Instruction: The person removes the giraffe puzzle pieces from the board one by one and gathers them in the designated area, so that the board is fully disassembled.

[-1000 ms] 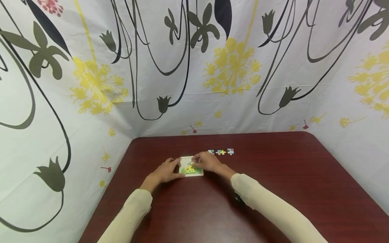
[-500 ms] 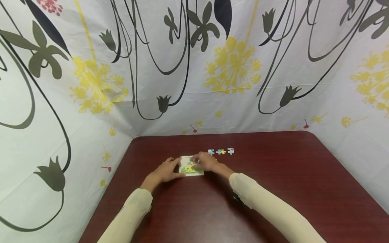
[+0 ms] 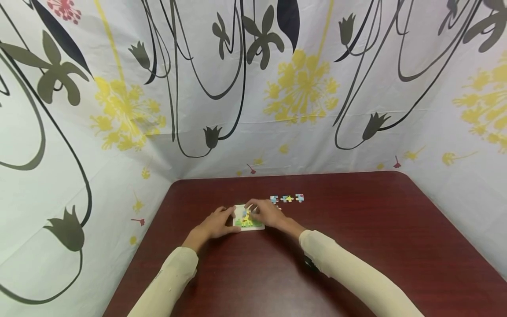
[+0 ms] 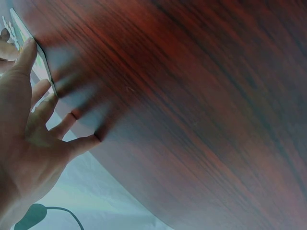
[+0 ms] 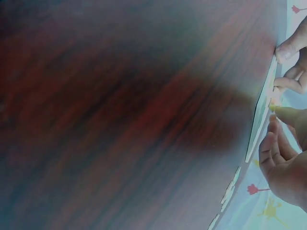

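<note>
A small white puzzle tray [image 3: 253, 229] lies on the table, holding a partly assembled picture with yellow, green and blue puzzle pieces [image 3: 246, 220]. My left hand [image 3: 217, 222] steadies its left side, fingers extended and spread. The left thumb touches the tray in the left wrist view, while the outer fingertips rest on the table. Over the tray's right part, my right hand [image 3: 270, 213] pinches a small puzzle piece [image 5: 272, 108] between thumb and index finger; yellow shows at the fingertips. That hand covers the tray's upper right.
Beyond the tray, a row of loose puzzle pieces [image 3: 287, 198] lies on the dark red table [image 3: 348, 229]. Another pale piece [image 3: 279, 208] shows just behind the right hand. A white flower-patterned cloth [image 3: 245, 149] hangs along the table's back and left.
My right hand has shifted slightly left and its fingers have changed position over the picture. The left hand and the tray stay in place.
</note>
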